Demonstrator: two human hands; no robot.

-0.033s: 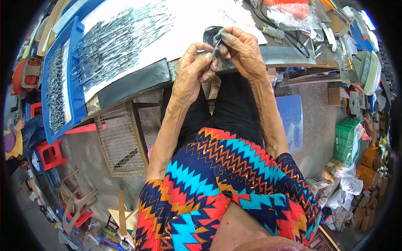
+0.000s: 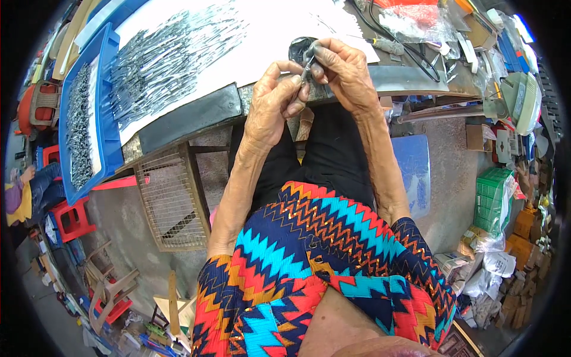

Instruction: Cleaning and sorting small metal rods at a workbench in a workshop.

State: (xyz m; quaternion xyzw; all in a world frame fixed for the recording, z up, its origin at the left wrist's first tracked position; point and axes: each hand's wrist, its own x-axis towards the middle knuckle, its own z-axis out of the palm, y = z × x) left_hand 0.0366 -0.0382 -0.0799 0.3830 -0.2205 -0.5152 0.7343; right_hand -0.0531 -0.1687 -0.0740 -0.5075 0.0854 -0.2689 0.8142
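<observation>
Both my hands meet above the table's near edge, fingertips almost touching. My left hand [image 2: 275, 98] pinches a small thin dark piece [image 2: 307, 72], its lower part hidden by the fingers. My right hand [image 2: 351, 71], with grey-smudged fingertips, is closed on the same piece from the upper right. Just behind the fingers is a small black round dish [image 2: 298, 47], partly covered by my hand. Many thin dark strips [image 2: 160, 68] lie spread over a white sheet [image 2: 267, 30] to the left.
A blue tray [image 2: 108, 119] of small dark pieces stands at the table's left end. A black pad [image 2: 190, 119] runs along the near edge. Cables [image 2: 410, 53] and plastic bags [image 2: 416, 27] lie at the right. Another person [image 2: 35, 184] is at far left, near a red stool [image 2: 72, 219].
</observation>
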